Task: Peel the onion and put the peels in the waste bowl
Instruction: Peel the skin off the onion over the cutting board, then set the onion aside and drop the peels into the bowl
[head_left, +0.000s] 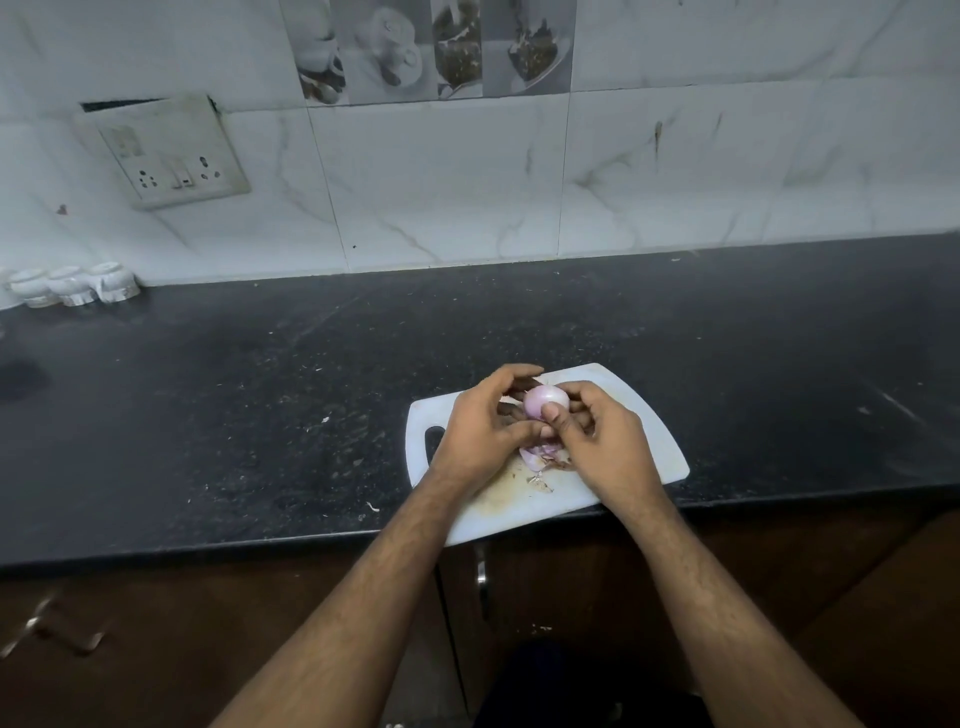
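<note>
Single head-worn wide-angle view, looking forward and down, close above the tabletop (260, 395) near edge, facing the tiled wall (675, 171) beyond.

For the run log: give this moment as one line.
both hands grip onion | left hand | right hand | peels on cutting board | waste bowl unseen

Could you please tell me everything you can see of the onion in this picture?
The onion is small, rounded and pale pink-purple, its visible top smooth and glossy as if already skinned. Both hands hold it above the white cutting board: the left hand curls round its left side, and the right hand has its thumb pressed on its front.
</note>
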